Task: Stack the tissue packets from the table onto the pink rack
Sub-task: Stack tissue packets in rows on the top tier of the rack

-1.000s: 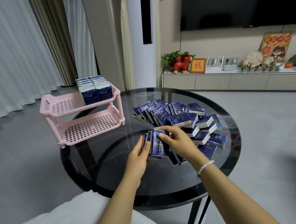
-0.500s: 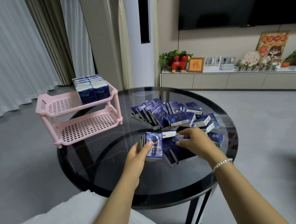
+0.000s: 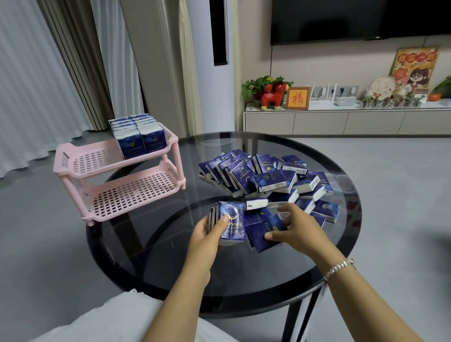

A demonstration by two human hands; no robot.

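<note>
A loose pile of blue tissue packets (image 3: 270,178) lies on the round dark glass table (image 3: 155,245). My left hand (image 3: 206,235) holds a small upright bundle of packets (image 3: 229,224) near the table's front, thumb across the front packet. Just to its right, my right hand (image 3: 296,228) grips flat packets (image 3: 263,228) lying beside the bundle. The pink two-tier rack (image 3: 113,178) stands at the table's left edge. Two rows of packets (image 3: 139,135) fill the right end of its top tier; its lower tier holds nothing.
A dark table leg (image 3: 293,323) drops below the front rim. Grey floor surrounds the table. A low cabinet (image 3: 349,120) with ornaments and a wall television stand behind, with curtains at the left.
My right hand left the bundle, reached to the right across the pile, and now grips flat packets beside the bundle. My left hand keeps holding the upright bundle.
</note>
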